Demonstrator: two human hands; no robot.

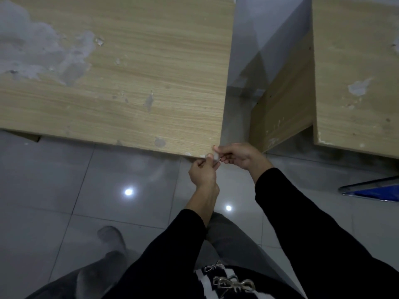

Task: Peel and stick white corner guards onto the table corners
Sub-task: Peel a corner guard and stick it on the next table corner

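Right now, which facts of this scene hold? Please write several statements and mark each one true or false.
1. The left hand and the right hand are at the near right corner of the wooden table. True.
2. Fingers of both hands pinch a small white corner guard. True.
3. The table top is clean and unmarked. False: it has grey worn patches.
4. Carpet covers the ground. False: the floor is glossy grey tiles with lights reflected in them.
5. Only one table is in view. False: a second table stands to the right, across a gap.
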